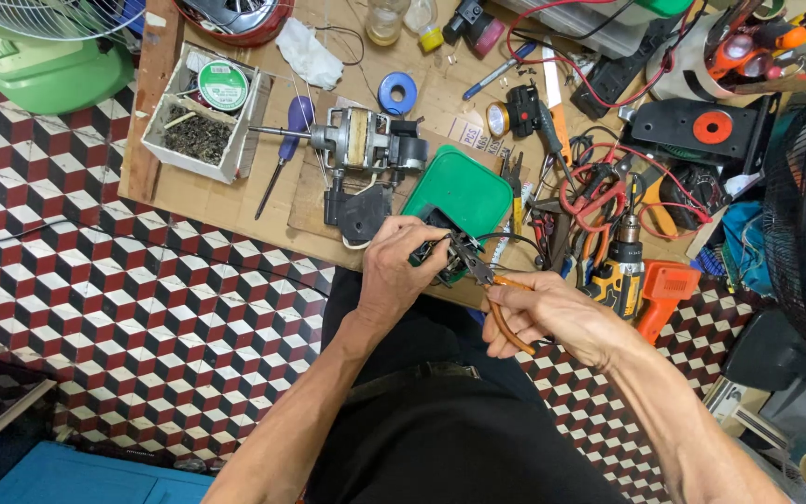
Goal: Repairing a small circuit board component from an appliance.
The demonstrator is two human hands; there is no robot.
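Midway through the job: left hand [401, 271] gripping a small black part [433, 254] at the surface [207, 196] edge, right hand [552, 313] closed on orange pliers [489, 280] biting it, motor [366, 145] lying apart, untouched.

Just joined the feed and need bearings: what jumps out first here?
At centre, the left hand grips a small black part while the right hand works orange-handled pliers into it. Behind them on the cluttered bench sit a green cover and a fan motor.
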